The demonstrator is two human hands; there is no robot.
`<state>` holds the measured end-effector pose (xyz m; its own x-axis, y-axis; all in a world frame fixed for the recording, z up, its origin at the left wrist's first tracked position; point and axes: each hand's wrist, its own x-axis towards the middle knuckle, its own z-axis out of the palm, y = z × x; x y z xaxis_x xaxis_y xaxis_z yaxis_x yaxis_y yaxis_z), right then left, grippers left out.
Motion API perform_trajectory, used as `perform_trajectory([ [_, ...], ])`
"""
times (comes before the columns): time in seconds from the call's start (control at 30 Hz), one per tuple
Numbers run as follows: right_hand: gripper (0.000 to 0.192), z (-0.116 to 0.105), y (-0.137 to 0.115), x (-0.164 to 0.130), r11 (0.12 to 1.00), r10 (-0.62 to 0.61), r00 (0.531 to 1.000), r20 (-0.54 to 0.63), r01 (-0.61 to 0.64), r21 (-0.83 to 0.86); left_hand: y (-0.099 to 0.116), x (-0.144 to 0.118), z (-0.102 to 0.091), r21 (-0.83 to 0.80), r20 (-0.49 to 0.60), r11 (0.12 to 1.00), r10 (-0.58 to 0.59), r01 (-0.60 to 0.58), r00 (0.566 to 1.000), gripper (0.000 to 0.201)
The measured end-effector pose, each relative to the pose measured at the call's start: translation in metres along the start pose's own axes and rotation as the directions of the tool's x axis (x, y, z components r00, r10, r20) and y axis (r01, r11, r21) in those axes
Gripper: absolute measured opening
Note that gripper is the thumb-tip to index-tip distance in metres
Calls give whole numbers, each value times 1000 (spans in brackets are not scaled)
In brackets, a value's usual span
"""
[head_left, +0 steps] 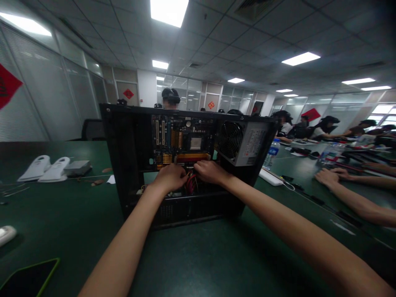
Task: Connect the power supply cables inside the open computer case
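A black computer case [188, 212] stands on its side before me, its open side facing me. Inside it I see the motherboard [182, 136], with a bare square processor area and orange and red memory slots, and the power supply [244, 142] with its round fan. Both hands reach in below the memory slots. My left hand [170, 177] is closed, its fingertips beside a bundle of coloured cables [191, 183]. My right hand [212, 171] is closed just right of the bundle. What either set of fingertips pinches is hidden or too small to tell.
On the left of the green table [77, 222] lie white slipper-like items [46, 167], a grey box [78, 167] and a green-edged dark device [31, 278]. A water bottle [272, 152] and a white power strip [270, 176] are at right, near another person's hands [329, 177].
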<state>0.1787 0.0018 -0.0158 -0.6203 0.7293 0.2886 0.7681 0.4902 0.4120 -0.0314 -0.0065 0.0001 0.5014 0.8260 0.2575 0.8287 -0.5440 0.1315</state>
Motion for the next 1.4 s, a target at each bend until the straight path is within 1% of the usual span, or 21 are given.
perform_trajectory([
  [0.23,15,-2,0,1,999,35,999,-3,-35,-8,0,-1,1,-9,-4,1000,10,-10,1000,27],
  [0.47,15,-1,2,1,1000,-1,1000,14,1,-15,4,-3,-3,-13,6,1000,13,-13,1000,27],
  [0.67,14,-1,5,1,1000,-4,1000,18,4,0,4,-2,-2,19,-26,1000,-5,5,1000,29],
  [0.87,11,1,5,1,999,-29,1000,-2,29,-24,4,-2,-3,23,-8,999,-23,23,1000,31],
  [1.03,12,7,5,2,997,-32,999,-38,29,-67,4,-1,-2,14,-20,1000,-26,26,999,32],
  [1.27,16,5,3,4,998,-4,1000,16,5,-68,4,-1,-2,7,-5,1000,-18,18,1000,31],
  [1.4,17,2,2,4,999,2,1000,25,0,-53,4,0,-2,11,5,1000,-24,24,1000,31],
])
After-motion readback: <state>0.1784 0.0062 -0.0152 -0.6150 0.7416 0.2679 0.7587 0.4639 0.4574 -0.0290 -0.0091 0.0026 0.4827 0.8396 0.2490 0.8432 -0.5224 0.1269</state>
